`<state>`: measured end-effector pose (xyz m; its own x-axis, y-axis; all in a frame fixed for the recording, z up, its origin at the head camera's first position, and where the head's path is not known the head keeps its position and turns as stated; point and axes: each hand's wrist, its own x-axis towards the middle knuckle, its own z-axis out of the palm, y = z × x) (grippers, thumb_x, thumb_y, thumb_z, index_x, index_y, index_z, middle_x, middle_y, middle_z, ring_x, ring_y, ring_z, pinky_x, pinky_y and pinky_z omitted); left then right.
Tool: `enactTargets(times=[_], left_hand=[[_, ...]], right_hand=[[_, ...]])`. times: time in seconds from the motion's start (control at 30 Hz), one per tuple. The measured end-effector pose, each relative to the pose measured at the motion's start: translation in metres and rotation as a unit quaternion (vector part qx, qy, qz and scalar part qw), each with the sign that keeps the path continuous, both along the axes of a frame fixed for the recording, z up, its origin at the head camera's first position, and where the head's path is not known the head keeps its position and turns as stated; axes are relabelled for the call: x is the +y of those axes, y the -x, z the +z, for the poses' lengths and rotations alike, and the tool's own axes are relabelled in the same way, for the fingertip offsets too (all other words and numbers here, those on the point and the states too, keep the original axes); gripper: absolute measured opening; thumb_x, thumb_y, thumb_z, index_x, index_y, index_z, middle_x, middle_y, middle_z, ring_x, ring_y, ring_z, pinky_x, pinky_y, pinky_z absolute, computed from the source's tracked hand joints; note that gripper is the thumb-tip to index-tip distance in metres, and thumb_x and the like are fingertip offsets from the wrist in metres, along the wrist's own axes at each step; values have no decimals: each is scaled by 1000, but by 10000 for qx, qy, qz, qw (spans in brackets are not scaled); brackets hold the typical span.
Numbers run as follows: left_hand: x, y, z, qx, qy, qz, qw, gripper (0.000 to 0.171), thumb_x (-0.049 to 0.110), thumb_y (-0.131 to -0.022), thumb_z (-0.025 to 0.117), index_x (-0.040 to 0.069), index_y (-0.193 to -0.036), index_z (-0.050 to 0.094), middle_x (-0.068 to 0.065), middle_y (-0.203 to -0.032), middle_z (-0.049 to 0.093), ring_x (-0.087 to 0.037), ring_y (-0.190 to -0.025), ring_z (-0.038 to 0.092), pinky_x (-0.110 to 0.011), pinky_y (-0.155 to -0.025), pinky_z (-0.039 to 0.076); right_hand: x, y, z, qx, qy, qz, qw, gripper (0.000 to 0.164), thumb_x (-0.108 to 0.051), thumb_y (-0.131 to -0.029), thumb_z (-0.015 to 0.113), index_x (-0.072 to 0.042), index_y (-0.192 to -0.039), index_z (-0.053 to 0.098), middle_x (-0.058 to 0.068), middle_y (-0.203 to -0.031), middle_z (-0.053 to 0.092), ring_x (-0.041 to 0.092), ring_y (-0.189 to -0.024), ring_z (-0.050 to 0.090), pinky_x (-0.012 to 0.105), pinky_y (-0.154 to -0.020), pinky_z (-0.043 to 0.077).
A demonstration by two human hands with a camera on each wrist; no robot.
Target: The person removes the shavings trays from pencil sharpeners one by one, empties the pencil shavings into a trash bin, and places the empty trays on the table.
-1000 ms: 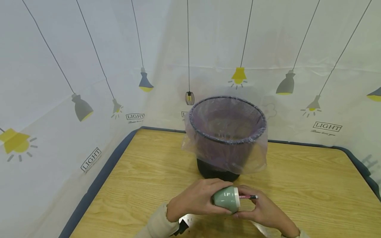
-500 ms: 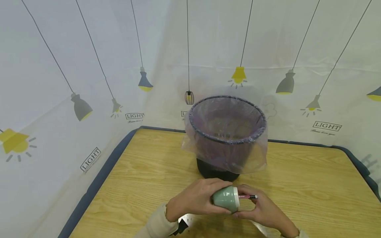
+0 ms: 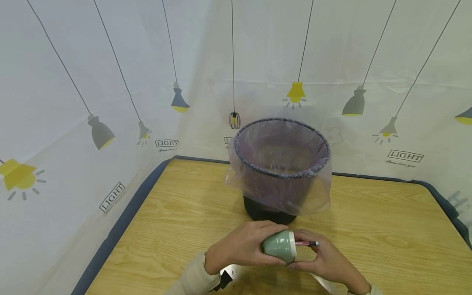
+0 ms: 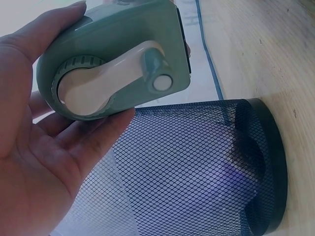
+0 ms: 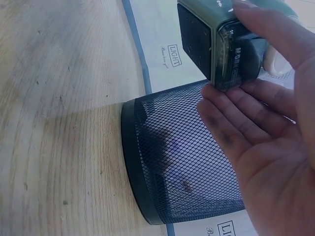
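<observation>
In the head view, a green crank pencil sharpener (image 3: 279, 247) with a pale rim is held above the table by both hands. My left hand (image 3: 245, 245) grips its rounded end, where the left wrist view shows the white crank (image 4: 108, 78). My right hand (image 3: 322, 254) has its thumb and fingertips on the other end; in the right wrist view they touch the sharpener's dark see-through drawer (image 5: 241, 56). A pink pencil (image 3: 307, 243) with a black band and white tip sticks out of the sharpener toward the right hand.
A black mesh bin (image 3: 271, 211) lined with a translucent bag (image 3: 291, 192) stands just beyond the hands. Under the left wrist lies a partly hidden black thing (image 3: 224, 281). The wooden table (image 3: 177, 205) meets lamp-printed sheets (image 3: 206, 135) at its back and left.
</observation>
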<state>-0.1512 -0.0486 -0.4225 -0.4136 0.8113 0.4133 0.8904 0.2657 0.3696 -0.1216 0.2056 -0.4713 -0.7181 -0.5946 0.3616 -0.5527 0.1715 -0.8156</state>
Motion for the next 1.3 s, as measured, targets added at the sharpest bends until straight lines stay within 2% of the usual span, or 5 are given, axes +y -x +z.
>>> enactTargets(times=[0.2,0.47,0.77,1.03,1.3], left_hand=[[0,0,0,-25,70,-22,10000,70,41,-80,83,10,-136,56,-1,-121,66,-2,-99,63,-6,-81,46],[-1,-1,2,35,209,17,9998,71,42,-80,83,8,-137,57,-2,-124,66,-4,-102,63,-7,-83,46],[-2,-1,3,-50,251,-54,9997,73,41,-80,82,7,-139,56,-3,-127,65,-4,-103,63,-6,-83,46],[-2,-2,5,-149,358,-71,9992,75,42,-80,82,6,-140,55,-4,-129,64,-5,-104,64,-6,-83,46],[-3,-3,5,-181,367,-97,9991,75,41,-81,82,7,-142,53,-5,-131,63,-6,-108,63,-6,-85,45]], right_hand=[[0,0,0,40,-1,8,10000,52,-11,-83,81,-10,-131,60,3,-123,65,14,-108,64,30,-90,56],[0,-2,1,-11,-74,-201,9998,54,-14,-81,83,-16,-131,62,-1,-123,66,14,-106,65,32,-87,57],[4,0,-2,496,24,-25,9988,57,-7,-79,83,-8,-132,61,5,-124,66,13,-106,65,31,-85,57],[3,1,-4,462,63,47,9989,55,-6,-79,83,-9,-130,62,6,-127,65,13,-110,65,30,-88,57],[3,-1,-2,407,-29,-83,9991,53,-10,-80,84,-12,-129,64,4,-126,66,14,-108,66,32,-87,57]])
